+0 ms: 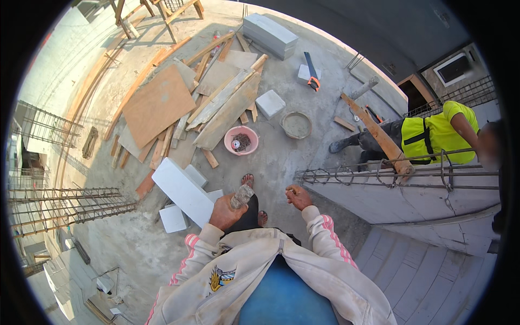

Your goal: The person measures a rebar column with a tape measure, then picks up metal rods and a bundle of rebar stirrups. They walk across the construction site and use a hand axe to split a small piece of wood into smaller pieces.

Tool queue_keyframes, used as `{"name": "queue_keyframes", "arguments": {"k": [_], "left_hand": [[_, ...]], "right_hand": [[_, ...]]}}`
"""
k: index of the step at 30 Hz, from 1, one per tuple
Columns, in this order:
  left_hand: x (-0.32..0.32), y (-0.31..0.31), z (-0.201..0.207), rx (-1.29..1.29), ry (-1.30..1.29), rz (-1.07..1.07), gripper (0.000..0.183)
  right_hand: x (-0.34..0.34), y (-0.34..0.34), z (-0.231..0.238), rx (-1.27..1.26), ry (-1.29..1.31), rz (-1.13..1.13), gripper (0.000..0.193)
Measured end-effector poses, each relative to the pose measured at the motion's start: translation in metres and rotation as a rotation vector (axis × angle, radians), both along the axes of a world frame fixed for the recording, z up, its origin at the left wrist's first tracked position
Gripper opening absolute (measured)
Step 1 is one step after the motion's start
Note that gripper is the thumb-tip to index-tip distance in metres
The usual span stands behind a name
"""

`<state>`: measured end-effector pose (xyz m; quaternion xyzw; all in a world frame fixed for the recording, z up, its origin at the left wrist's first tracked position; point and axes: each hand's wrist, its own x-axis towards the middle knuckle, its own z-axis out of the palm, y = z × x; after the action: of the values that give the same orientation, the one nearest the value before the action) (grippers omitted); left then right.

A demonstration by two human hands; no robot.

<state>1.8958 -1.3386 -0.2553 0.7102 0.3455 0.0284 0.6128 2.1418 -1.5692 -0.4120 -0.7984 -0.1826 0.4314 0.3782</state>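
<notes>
Rough grey stone-like lump [242, 197], gripped in the person's left hand [225, 213], near a long white rectangular block [181, 189]. Right hand [298, 197]: fingers loosely curled in, held apart.

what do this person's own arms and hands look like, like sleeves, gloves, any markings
Both the left hand and the right hand are bare, with no gloves. The left sleeve and right sleeve are long, off-white and a bit soiled, with pink stripes running lengthwise down the outer side.
</notes>
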Motion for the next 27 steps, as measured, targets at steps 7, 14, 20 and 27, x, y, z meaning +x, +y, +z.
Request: {"name": "queue_keyframes", "arguments": {"k": [7,14,20,27], "left_hand": [[0.069,0.068,-0.003,-0.124,-0.046,0.052,0.025],[0.136,0.151,0.006,-0.094,-0.056,0.123,0.022],[0.202,0.192,-0.002,0.008,0.001,0.165,0.023],[0.314,0.225,-0.007,0.096,-0.006,0.075,0.024]], "right_hand": [[0.087,0.030,-0.034,-0.269,0.195,-0.064,0.031],[0.160,0.048,-0.067,-0.331,0.055,-0.232,0.027],[0.230,0.087,-0.080,-0.263,0.154,-0.302,0.019],[0.351,0.148,-0.084,-0.292,0.345,-0.238,0.019]]}}
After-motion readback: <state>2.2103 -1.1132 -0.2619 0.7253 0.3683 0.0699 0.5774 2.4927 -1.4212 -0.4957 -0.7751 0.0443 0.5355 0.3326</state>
